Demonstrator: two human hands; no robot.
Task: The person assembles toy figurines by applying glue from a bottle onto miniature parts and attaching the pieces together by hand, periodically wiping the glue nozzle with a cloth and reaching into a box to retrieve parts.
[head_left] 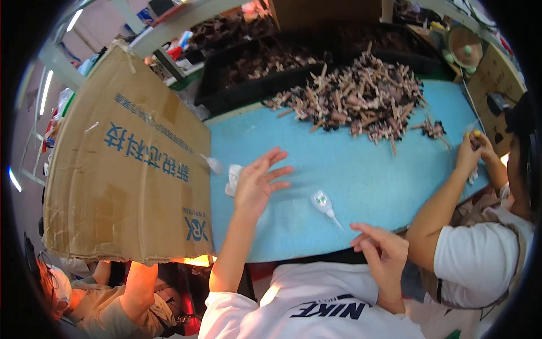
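Over the blue tabletop (282,226), my left hand (258,183) is held up with its fingers spread and nothing in them. Close beside it lies a crumpled white cloth or tissue (231,179), partly hidden behind the hand. My right hand (385,248) hovers at the table's near edge, its index finger stretched out and its thumb apart, with nothing visible in it. Between my hands lies a small white squeeze bottle (321,200), its thin nozzle pointing toward my right hand. A second whitish bottle (214,164) lies by the cardboard.
Many small brown, pink and black pieces form a pile (361,99) at the back. Black trays (212,96) stand behind it. A tall cardboard sheet (130,158) walls off the left. On the right, a co-worker's hands (473,150) hold a small dark piece. Another person sits lower left.
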